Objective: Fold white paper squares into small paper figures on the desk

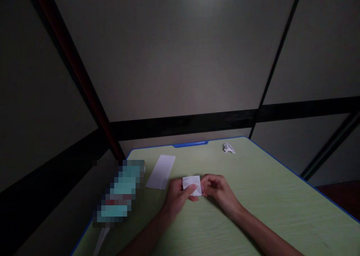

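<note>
A small folded square of white paper (187, 181) with diagonal creases is held above the table, between both hands. My left hand (177, 196) grips it from the left, thumb lying across its front and fingers behind. At its right edge, my right hand (216, 188) is closed, with thumb and fingertips pinching or touching the paper's side. Exactly how the right fingertips hold the edge is too small to see. Beyond my left hand lies a flat white sheet of paper (161, 172). A small folded paper figure (228, 148) rests near the far right of the table.
The light green table (281, 207) has a blue rim and a blue strip (190, 144) at its far edge. On the left side lies a pixelated, blurred device (120, 192) with a white cable (101, 241). Grey panels (182, 60) with dark bands stand behind the table.
</note>
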`<move>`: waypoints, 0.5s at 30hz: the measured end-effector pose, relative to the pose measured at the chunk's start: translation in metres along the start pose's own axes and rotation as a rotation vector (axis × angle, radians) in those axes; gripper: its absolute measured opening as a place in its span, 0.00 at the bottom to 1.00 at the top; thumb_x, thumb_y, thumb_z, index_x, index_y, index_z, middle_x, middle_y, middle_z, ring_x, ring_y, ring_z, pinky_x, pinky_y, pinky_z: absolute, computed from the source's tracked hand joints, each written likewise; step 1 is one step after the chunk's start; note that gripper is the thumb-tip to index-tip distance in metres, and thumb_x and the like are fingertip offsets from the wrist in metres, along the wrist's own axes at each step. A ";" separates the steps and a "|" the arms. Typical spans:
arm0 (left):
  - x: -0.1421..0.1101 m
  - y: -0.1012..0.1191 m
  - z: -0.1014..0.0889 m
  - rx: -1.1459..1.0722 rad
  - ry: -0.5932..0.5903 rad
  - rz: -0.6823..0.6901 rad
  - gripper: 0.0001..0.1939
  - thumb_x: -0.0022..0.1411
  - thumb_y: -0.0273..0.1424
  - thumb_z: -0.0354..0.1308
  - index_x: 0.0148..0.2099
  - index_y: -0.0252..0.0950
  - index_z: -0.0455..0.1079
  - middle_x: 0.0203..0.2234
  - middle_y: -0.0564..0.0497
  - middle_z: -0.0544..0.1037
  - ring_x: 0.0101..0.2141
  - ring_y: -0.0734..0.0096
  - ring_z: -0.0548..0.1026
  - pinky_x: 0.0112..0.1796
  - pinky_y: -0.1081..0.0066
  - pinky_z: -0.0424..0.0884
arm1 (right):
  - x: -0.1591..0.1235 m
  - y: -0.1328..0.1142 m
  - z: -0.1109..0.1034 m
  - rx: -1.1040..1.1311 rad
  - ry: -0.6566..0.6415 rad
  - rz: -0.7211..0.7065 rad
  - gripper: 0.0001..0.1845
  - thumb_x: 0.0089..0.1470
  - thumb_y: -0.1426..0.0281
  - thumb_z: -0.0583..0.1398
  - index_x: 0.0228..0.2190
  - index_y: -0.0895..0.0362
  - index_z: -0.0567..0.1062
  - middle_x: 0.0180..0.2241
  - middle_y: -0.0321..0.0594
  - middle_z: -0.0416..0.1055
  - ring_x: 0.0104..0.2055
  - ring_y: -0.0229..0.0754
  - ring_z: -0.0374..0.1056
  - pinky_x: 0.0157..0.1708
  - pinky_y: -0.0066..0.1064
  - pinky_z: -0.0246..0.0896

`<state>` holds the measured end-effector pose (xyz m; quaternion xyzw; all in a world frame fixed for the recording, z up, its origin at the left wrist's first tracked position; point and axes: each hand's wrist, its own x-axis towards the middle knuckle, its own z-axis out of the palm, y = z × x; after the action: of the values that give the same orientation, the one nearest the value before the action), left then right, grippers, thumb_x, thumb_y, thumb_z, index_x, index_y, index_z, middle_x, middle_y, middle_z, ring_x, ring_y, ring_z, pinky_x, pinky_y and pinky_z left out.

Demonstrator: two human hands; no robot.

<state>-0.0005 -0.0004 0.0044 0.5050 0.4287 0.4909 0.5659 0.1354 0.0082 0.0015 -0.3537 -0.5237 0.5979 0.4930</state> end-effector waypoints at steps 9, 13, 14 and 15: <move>-0.002 0.006 0.003 -0.025 0.094 -0.020 0.09 0.39 0.30 0.59 0.24 0.28 0.70 0.17 0.51 0.74 0.20 0.72 0.70 0.20 0.75 0.68 | -0.003 -0.007 0.005 0.019 0.048 -0.029 0.07 0.38 0.69 0.59 0.18 0.61 0.67 0.13 0.31 0.62 0.17 0.31 0.54 0.18 0.23 0.47; -0.001 0.007 0.003 -0.039 0.119 -0.028 0.10 0.37 0.32 0.60 0.23 0.28 0.70 0.16 0.51 0.74 0.20 0.71 0.71 0.21 0.73 0.69 | -0.002 -0.005 0.005 -0.144 0.010 -0.051 0.08 0.37 0.69 0.59 0.16 0.61 0.66 0.14 0.30 0.59 0.17 0.30 0.53 0.18 0.23 0.45; -0.001 0.007 0.003 -0.043 0.118 -0.030 0.10 0.37 0.32 0.60 0.23 0.28 0.70 0.16 0.51 0.74 0.20 0.71 0.71 0.22 0.73 0.69 | -0.002 -0.004 0.005 -0.185 -0.002 -0.064 0.08 0.37 0.69 0.59 0.16 0.61 0.66 0.14 0.30 0.58 0.18 0.30 0.52 0.18 0.23 0.45; -0.001 0.006 0.003 -0.046 0.115 -0.032 0.10 0.37 0.32 0.60 0.23 0.28 0.70 0.17 0.51 0.74 0.20 0.70 0.71 0.22 0.73 0.69 | -0.002 -0.003 0.005 -0.217 -0.011 -0.077 0.08 0.38 0.69 0.59 0.16 0.61 0.66 0.14 0.30 0.58 0.18 0.31 0.52 0.18 0.23 0.45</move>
<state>0.0013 -0.0015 0.0110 0.4558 0.4570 0.5198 0.5596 0.1324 0.0049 0.0052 -0.3813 -0.6012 0.5204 0.4716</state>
